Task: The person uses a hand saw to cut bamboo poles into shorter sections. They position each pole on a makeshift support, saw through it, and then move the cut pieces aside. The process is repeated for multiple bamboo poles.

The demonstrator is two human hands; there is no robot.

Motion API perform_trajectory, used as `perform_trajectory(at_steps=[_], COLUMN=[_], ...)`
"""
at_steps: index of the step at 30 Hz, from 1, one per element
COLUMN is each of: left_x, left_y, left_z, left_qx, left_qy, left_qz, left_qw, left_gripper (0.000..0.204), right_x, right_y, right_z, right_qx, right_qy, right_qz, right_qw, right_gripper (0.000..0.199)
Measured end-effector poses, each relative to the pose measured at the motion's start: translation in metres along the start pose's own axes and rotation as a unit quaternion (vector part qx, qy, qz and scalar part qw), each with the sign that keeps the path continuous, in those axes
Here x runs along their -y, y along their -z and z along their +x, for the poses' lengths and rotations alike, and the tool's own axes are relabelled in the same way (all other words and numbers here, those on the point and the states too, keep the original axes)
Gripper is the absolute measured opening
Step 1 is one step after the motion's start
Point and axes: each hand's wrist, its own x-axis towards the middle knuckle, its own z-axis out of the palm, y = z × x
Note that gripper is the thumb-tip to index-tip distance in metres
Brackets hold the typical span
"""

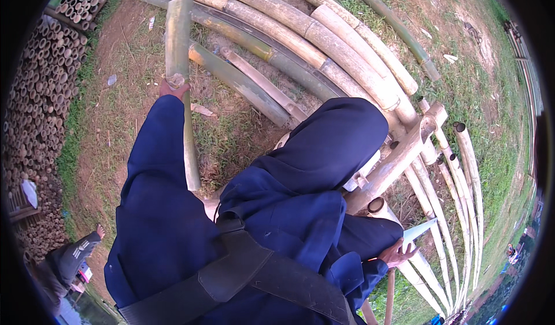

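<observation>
My left hand is out to the left, its fingers wrapped round a length of green bamboo. The bamboo is wide above the hand, and a narrower strip runs on below it past my sleeve. Beside my bent knee at the right, my right hand is closed on what looks like a hand saw, whose pale flat blade tapers away from the fingers. Its handle is mostly hidden by the hand. Close to the blade is the open end of a bamboo pole.
Long bamboo poles lie across the ground ahead. A notched bamboo post slants beside my knee, with several thinner poles to its right. Stacked bamboo lines the far left. Another person's leg shows at lower left.
</observation>
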Motion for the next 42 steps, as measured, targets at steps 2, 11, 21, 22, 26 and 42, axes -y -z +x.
perform_trajectory(at_steps=[2,11,21,22,26,42], left_x=[0.016,0.037,-0.071,-0.09,-0.116,-0.174], left_y=[0.003,0.017,-0.088,-0.122,-0.176,-0.289], left_z=[0.03,0.096,0.021,0.021,-0.023,-0.073], left_qx=[-0.065,0.063,0.028,0.064,0.134,0.169], left_qy=[0.085,0.017,-0.251,-0.291,-0.355,-0.397], left_qz=[0.012,0.301,0.201,0.189,0.173,0.231], left_qw=[0.994,0.951,0.946,0.936,0.909,0.872], left_gripper=[0.093,0.095,0.094,0.093,0.093,0.09], right_x=[0.005,0.032,0.024,0.023,0.049,0.033], right_y=[0.002,0.003,0.003,0.011,-0.003,0.003], right_z=[0.001,-0.008,-0.032,-0.044,-0.047,-0.061], right_qx=[0.003,0.034,-0.014,-0.041,0.004,0.03], right_qy=[0.004,-0.014,0.003,0.0,0.058,-0.085], right_qz=[-0.007,0.014,0.004,-0.006,-0.097,-0.088], right_qw=[1.0,0.999,1.0,0.999,0.994,0.992], right_gripper=[0.084,0.076,0.074,0.074,0.08,0.096])
